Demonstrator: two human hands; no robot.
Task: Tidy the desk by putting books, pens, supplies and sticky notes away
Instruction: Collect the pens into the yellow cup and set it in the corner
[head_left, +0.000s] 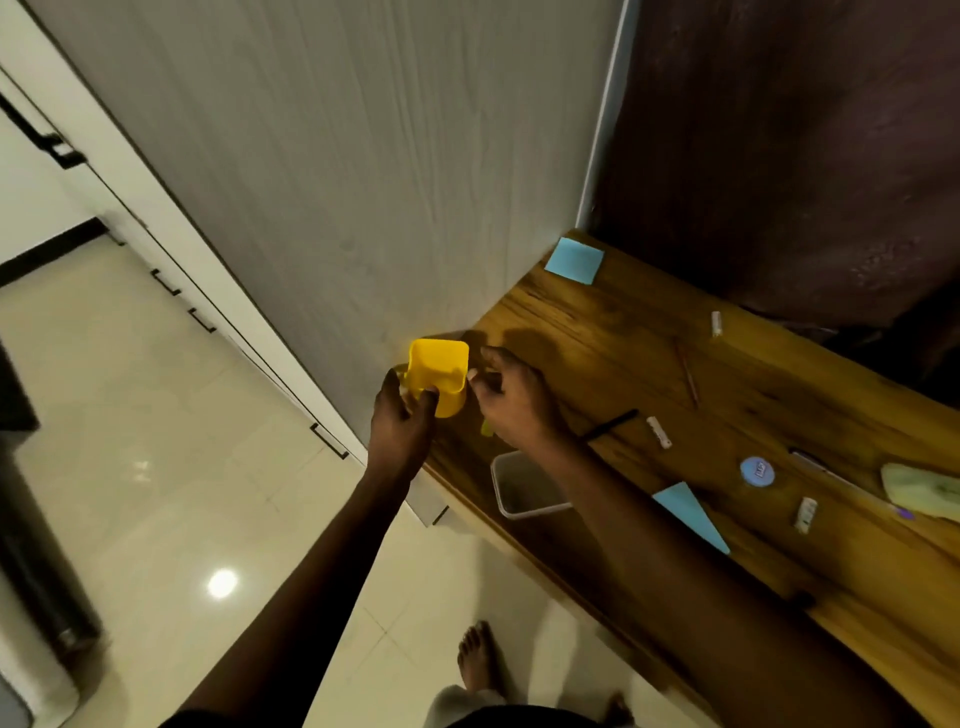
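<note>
left end of wooden desk (566, 322), where it meets a grey wall panel (363, 156).

left hand (402, 415): grips a yellow cup (439, 371) at its near rim, thumb and fingers curled over the edge. cup is squarish at the mouth and open side faces the camera. it sits at the desk's left edge close to the panel; cannot tell if its base rests on the wood or is lifted.

right hand (511, 400): just beside the cup's right side, fingers curled inward toward the rim. a small pale bit shows at the fingertips and a yellow-green scrap under the palm; too blurred to say whether the hand holds anything.

on the desk, scattered:
- blue sticky note (575, 260) in the far corner, flat.
- second blue note (691, 512) near the front edge, partly under the right forearm.
- clear plastic tub (524, 488) at the front edge, below the right wrist.
- black pen (612, 422) lying just right of the right wrist.
- short white stick (658, 432) beside the pen's far end, not touching.
- brown pencil (690, 375) further back, hard to see against the wood.
- small white piece (716, 323) near the back edge.
- round blue tin (757, 472), a small white tube (805, 514) near it.
- long pen with purple tip (852, 486), next to a pale green cloth (922, 491) at the frame's right edge.

bare foot (478, 660) on the tiled floor (156, 415).
</note>
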